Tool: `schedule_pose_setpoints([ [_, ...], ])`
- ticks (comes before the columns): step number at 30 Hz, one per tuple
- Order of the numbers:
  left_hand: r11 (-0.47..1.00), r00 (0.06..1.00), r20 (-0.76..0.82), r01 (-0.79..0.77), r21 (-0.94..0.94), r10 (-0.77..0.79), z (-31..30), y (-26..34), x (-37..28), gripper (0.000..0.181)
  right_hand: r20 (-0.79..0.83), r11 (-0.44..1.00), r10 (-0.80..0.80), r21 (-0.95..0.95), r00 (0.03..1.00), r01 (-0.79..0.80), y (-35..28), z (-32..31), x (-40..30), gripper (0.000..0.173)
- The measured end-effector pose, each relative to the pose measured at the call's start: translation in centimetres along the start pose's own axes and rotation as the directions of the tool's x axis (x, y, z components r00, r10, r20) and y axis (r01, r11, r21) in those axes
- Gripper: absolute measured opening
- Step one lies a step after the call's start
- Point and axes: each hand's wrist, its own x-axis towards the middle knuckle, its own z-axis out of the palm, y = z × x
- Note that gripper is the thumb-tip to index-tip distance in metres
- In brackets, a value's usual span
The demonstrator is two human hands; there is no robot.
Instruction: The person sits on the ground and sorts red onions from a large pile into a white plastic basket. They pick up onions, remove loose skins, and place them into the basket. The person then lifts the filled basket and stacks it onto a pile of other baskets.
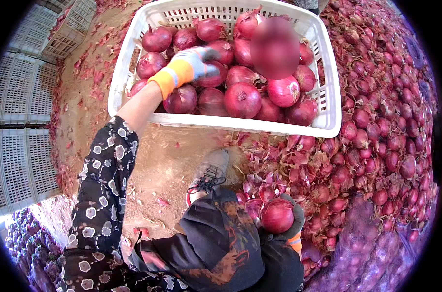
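Observation:
A white plastic crate [224, 123] holds several large red onions [242, 100]. Over its left half reaches my left hand [193, 65], in a grey and orange work glove, its fingers spread on or just above the onions; motion blur hides whether it touches one. Low in the view, beside my knee, my right hand [294, 222] in a matching glove holds a red onion [277, 216] from its right side. Part of the crate's contents at the upper right is blurred out.
A large heap of red onions [374, 146] with loose dry skins lies along the right side. Stacked plastic crates [20, 164] stand at the left. My shoe [211, 169] rests on the dirt floor below the crate. Purple mesh netting [356, 252] shows at the lower right.

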Motion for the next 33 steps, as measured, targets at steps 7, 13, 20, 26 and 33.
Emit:
schedule_pose_setpoints([
  [7, 0.855, 0.977, 0.083, 0.127, 0.502, -0.194, 2.5, 4.1, -0.1, 0.070, 0.038, 0.993, -0.017, -0.114, 0.999, 0.021, -2.5, 3.7, 0.5, 0.058],
  [13, 0.810, 0.947, 0.049, 0.243, 0.534, -0.316, 2.4, 5.5, -0.1, 0.062, 0.235, 0.977, -0.094, -0.165, 0.967, 0.135, -6.7, 7.1, 1.6, 0.065],
  [20, 0.982, 0.890, -0.415, 0.182, -0.057, -0.189, -2.0, 6.0, -4.1, 0.066, 0.528, 0.948, -0.101, -0.207, 0.843, 0.243, -13.4, 19.8, 3.7, 0.074],
  [26, 0.873, 0.748, -0.619, -0.112, -0.475, -0.241, -5.0, -2.6, -6.7, 0.061, 0.683, 0.764, -0.263, -0.284, 0.681, 0.580, -14.2, 29.7, 9.4, 0.055],
  [33, 0.656, 0.606, -0.683, -0.325, -0.681, -0.409, -6.3, -4.0, -9.4, 0.059, 0.889, 0.090, -0.200, -0.403, 0.412, 0.911, -12.7, 37.8, 16.9, 0.031],
])
